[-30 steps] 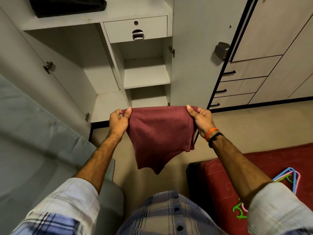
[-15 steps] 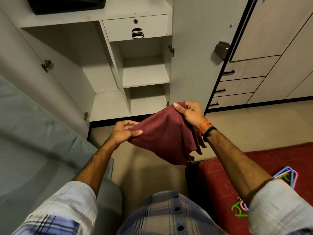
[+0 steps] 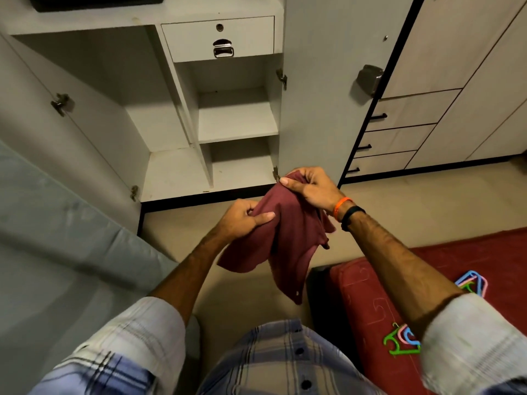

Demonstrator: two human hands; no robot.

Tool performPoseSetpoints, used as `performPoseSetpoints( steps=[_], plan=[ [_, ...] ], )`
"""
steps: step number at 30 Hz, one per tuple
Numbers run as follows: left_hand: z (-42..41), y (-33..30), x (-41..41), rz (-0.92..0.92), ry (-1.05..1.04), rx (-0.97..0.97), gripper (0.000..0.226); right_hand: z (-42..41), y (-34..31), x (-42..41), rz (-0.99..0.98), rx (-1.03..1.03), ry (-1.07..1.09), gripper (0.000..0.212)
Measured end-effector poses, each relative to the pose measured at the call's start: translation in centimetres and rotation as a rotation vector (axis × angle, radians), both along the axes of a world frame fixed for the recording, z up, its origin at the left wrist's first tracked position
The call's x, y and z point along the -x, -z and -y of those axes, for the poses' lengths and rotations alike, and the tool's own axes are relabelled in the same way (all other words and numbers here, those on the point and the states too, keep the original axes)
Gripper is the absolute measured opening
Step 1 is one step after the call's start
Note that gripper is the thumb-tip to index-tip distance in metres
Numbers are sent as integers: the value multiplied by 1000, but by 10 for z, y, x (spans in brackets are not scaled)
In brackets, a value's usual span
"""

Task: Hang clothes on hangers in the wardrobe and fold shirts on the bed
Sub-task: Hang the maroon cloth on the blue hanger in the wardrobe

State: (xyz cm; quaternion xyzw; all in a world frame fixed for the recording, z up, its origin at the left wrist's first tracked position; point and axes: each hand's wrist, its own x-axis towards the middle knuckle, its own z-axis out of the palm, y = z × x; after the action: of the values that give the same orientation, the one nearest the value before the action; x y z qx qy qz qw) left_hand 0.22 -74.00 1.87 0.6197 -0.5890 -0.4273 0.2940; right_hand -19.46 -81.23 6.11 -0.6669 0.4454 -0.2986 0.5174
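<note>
Maroon shirt (image 3: pixel 288 240) bunched between both grips: left hand (image 3: pixel 242 219) and right hand (image 3: pixel 312 186), fingers curled tight on cloth.

1. Open floor (image 3: pixel 413 206) is seen at 3 o'clock.
2. Passage at 5 o'clock is blocked by the bed (image 3: pixel 370 295), on which hangers (image 3: pixel 402 342) lie.
3. Wardrobe shelves (image 3: pixel 236 118) at 12 o'clock are left open, flanked by the door (image 3: pixel 319 95).

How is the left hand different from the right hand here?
The right hand is higher and wears an orange band and a black band; the left hand is lower with a bare wrist. Both pinch the maroon shirt in the air.
</note>
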Motion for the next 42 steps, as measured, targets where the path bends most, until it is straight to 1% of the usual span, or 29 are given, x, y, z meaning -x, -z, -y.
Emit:
performPoseSetpoints(
  steps=[2, 4, 6, 10, 13, 14, 17, 20, 22, 24, 27, 32, 34, 36, 40, 41, 42],
  plan=[
    [2, -3, 0, 33, -5, -12, 28, 4, 8, 4, -21, -12, 41, 14],
    [7, -2, -2, 42, 14, -45, 27, 6, 14, 4, -63, -6, 80, 13],
    [9, -2, -2, 41, 39, -96, 32, 9, 19, 1, -97, -1, 115, 12],
    [12, -3, -1, -8, 84, -238, 26, 12, 26, -13, -152, 17, 160, 13],
    [15, 3, -3, -48, 72, -285, 43, 13, 34, -22, -191, 10, 192, 17],
    [16, 8, -3, -68, 50, -275, 43, 12, 37, -24, -213, 8, 211, 20],
    [20, 20, 0, -157, -71, -244, 33, 4, 45, -21, -285, 20, 318, 37],
    [26, 34, 9, -274, -216, -307, 35, -10, 53, -7, -233, -24, 439, 49],
    [30, 40, 21, -322, -273, -338, 34, -22, 63, 8, -227, -67, 486, 45],
    [33, 42, 38, -334, -295, -354, 36, -35, 73, 25, -187, -135, 528, 35],
    [33, 48, 70, -301, -259, -365, 43, -57, 87, 56, -169, -202, 567, 23],
    [26, 58, 145, -217, -133, -382, 34, -98, 112, 128, -234, -216, 698, 18],
    [21, 64, 182, -177, -93, -378, 27, -114, 124, 162, -265, -220, 761, 15],
    [14, 70, 216, -151, -54, -374, 24, -130, 134, 191, -261, -243, 835, 12],
    [2, 94, 291, -57, 21, -375, 37, -169, 160, 253, -201, -354, 1016, 11],
    [1, 103, 304, -34, 42, -377, 44, -176, 165, 264, -189, -383, 1050, 11],
    [-1, 115, 321, -1, 74, -371, 56, -184, 171, 278, -173, -415, 1085, 11]
  ],
)
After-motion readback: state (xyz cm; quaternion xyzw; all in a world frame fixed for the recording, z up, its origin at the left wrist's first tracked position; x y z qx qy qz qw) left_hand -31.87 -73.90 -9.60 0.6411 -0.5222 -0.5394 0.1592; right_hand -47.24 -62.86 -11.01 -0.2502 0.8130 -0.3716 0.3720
